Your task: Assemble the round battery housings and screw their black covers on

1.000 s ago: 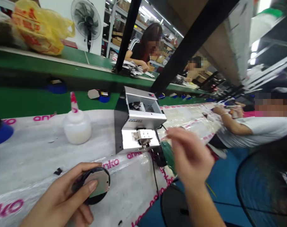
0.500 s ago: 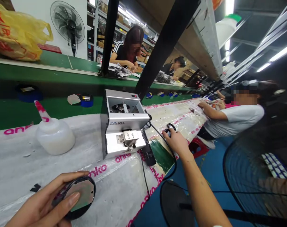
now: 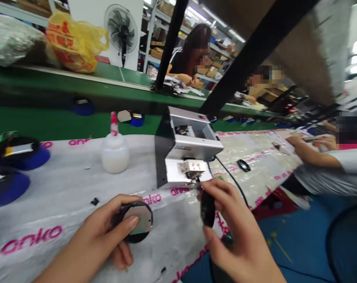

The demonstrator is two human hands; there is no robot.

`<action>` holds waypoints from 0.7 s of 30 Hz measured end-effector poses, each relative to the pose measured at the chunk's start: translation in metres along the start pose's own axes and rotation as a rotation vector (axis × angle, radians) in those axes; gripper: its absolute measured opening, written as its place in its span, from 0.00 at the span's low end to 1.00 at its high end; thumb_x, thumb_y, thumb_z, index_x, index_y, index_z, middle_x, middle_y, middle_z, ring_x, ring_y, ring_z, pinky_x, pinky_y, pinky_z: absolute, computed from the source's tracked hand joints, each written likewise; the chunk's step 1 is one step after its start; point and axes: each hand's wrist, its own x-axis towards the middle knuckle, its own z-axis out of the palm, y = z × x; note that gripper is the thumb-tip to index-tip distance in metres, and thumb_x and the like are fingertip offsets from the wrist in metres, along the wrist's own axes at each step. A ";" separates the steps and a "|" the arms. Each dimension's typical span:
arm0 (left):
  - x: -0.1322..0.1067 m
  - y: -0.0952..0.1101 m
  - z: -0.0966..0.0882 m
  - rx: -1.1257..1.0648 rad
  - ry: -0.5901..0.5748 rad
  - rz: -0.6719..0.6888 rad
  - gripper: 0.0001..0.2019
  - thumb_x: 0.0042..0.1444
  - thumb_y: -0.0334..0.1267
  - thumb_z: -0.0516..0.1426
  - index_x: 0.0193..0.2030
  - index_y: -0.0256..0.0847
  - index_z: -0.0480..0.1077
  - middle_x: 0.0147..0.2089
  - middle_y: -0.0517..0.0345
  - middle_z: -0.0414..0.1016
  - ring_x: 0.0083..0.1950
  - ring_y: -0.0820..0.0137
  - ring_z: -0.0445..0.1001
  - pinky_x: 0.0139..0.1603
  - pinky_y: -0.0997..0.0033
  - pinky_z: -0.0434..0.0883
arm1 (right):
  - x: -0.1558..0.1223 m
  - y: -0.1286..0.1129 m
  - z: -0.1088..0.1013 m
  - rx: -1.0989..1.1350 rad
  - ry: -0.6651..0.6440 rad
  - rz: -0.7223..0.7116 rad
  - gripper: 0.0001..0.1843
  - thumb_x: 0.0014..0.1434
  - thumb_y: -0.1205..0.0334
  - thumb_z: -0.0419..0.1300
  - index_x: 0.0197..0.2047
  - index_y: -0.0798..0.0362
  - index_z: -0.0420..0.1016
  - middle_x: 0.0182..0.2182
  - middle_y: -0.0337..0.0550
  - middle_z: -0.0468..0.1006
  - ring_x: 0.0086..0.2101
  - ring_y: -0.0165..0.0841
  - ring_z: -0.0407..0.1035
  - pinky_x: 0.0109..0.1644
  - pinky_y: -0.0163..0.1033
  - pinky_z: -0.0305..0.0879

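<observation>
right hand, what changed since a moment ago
The right hand came back from the far sheet toward the person, now gripping a dark oval piece by the silver machine. The left hand still holds the black disc; the white bottle stayed put.

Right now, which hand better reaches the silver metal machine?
Right hand, likely: holding a black oval piece beside the machine's front; the left hand grips a round black disc farther off.
</observation>
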 end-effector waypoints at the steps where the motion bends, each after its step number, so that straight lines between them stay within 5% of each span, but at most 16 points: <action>1: 0.000 0.000 0.000 -0.010 -0.014 0.013 0.28 0.53 0.53 0.63 0.56 0.40 0.66 0.21 0.62 0.77 0.18 0.69 0.76 0.19 0.77 0.72 | 0.000 -0.009 0.008 -0.083 -0.083 -0.019 0.31 0.60 0.66 0.55 0.67 0.46 0.62 0.61 0.55 0.59 0.56 0.46 0.68 0.50 0.46 0.77; 5: -0.001 -0.003 -0.003 -0.004 -0.037 0.057 0.20 0.56 0.50 0.61 0.51 0.42 0.67 0.27 0.61 0.77 0.16 0.74 0.71 0.13 0.80 0.67 | 0.000 -0.028 0.039 -0.191 -0.276 -0.107 0.35 0.58 0.66 0.56 0.69 0.54 0.59 0.58 0.60 0.64 0.49 0.49 0.73 0.44 0.50 0.80; 10: -0.005 -0.004 -0.004 -0.012 -0.036 0.059 0.17 0.57 0.47 0.61 0.48 0.42 0.66 0.19 0.70 0.67 0.16 0.77 0.66 0.12 0.84 0.63 | -0.001 -0.029 0.060 0.103 -0.200 -0.141 0.40 0.61 0.59 0.65 0.71 0.49 0.53 0.58 0.51 0.68 0.56 0.41 0.68 0.56 0.40 0.74; 16: -0.006 0.000 -0.003 -0.013 -0.025 0.042 0.15 0.57 0.45 0.61 0.47 0.42 0.67 0.19 0.70 0.67 0.16 0.76 0.66 0.12 0.84 0.63 | -0.003 -0.023 0.071 0.391 0.075 -0.151 0.38 0.55 0.75 0.66 0.67 0.54 0.61 0.57 0.53 0.65 0.57 0.45 0.64 0.61 0.48 0.67; 21: -0.005 0.000 -0.004 -0.020 -0.031 0.047 0.14 0.58 0.45 0.60 0.47 0.43 0.67 0.26 0.67 0.71 0.17 0.77 0.67 0.12 0.84 0.63 | -0.002 -0.022 0.072 0.385 -0.011 -0.175 0.41 0.55 0.76 0.64 0.70 0.52 0.57 0.60 0.52 0.65 0.59 0.46 0.65 0.63 0.49 0.67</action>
